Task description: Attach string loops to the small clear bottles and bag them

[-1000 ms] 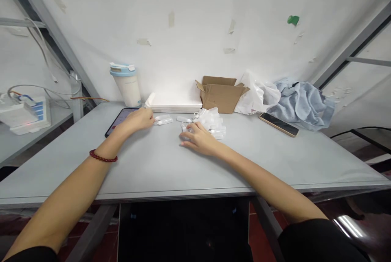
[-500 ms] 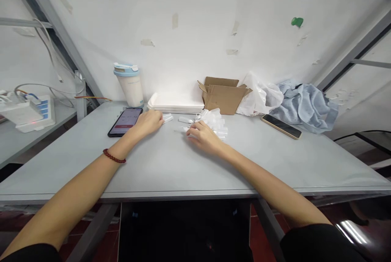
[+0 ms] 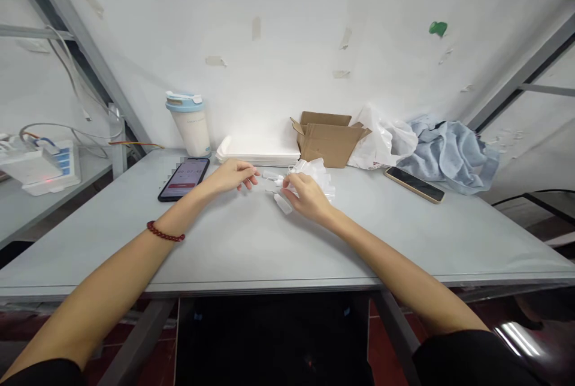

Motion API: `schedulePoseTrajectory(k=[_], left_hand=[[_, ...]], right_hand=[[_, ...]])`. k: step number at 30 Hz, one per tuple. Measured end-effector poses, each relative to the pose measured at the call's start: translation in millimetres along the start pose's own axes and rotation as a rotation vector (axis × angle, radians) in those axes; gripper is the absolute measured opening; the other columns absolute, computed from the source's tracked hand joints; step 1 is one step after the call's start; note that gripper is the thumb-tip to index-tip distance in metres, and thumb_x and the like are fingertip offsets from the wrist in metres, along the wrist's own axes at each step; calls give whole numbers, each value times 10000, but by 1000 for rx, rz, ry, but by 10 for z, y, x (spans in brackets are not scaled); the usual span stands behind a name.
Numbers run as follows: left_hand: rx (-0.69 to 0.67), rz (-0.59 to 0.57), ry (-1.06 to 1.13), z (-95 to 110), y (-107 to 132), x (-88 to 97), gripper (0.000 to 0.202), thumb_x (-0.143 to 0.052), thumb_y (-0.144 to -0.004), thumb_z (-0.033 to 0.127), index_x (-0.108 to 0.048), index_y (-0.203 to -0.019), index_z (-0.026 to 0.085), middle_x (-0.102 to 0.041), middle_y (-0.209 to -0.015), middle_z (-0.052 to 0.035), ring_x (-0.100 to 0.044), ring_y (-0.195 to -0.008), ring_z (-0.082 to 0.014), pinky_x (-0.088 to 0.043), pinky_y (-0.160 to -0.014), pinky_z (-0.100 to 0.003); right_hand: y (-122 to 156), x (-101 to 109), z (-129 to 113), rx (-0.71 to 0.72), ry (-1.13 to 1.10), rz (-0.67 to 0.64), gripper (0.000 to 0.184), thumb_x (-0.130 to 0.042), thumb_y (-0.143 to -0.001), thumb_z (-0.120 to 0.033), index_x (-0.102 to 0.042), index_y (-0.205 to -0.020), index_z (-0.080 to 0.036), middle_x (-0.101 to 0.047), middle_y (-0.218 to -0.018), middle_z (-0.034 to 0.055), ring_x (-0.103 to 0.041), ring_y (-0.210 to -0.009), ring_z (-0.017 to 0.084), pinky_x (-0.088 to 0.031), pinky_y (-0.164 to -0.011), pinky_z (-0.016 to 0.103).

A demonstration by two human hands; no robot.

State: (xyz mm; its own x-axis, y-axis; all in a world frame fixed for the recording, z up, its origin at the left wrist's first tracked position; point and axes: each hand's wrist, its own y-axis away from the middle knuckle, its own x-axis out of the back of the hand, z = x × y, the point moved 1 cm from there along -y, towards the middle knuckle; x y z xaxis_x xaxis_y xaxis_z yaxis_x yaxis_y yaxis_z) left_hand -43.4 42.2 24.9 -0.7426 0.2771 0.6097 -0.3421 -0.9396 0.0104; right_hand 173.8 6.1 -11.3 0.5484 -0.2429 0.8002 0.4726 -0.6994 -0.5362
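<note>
A small clear vial [image 3: 284, 204] sits tilted in the right hand [image 3: 306, 197], whose fingers are closed around it just above the table [image 3: 251, 242]. Just behind that hand lies a pile of vials [image 3: 318, 170]. The left hand [image 3: 231, 175] rests close by with fingers loosely apart, holding nothing, and a loose vial [image 3: 271, 175] lies beyond its fingertips. A phone [image 3: 183, 178] lies left of it. A box [image 3: 327, 140] stands by the wall.

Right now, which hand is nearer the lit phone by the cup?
Left. The left hand is just right of the lit phone, not touching it; the right hand is farther right, holding a small clear bottle.
</note>
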Motion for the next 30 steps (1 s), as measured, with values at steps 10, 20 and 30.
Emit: schedulePoseTrajectory(k=[10,20,30], left_hand=[[12,-241,192,17,37,-84,328,-642,-777,462,-661,-744,136,-652,-734,-60,-573,-637,-127,-413,-533,-233],[28,-260,379,30,53,-135,309,-656,-776,440,-649,-691,143,-602,-704,-19,-499,-590,-80,-386,-539,-220],[51,-232,412,54,64,-153,292,-673,-769,422,-667,-723,134,-600,-698,-30,-509,-605,-91,-376,-515,-211]], right_hand=[[-6,-11,34,-15,6,19,50,-474,-863,-167,-518,-861,-190,-623,-887,84,-540,-836,212,-376,-735,308],[10,5,-39,37,-9,9,55,-460,-881,-192,-503,-848,-187,-614,-842,73,-531,-789,195,-358,-717,298],[13,-19,-30,70,-14,24,39,-473,-881,-184,-497,-850,-186,-620,-831,69,-544,-789,198,-347,-700,297]])
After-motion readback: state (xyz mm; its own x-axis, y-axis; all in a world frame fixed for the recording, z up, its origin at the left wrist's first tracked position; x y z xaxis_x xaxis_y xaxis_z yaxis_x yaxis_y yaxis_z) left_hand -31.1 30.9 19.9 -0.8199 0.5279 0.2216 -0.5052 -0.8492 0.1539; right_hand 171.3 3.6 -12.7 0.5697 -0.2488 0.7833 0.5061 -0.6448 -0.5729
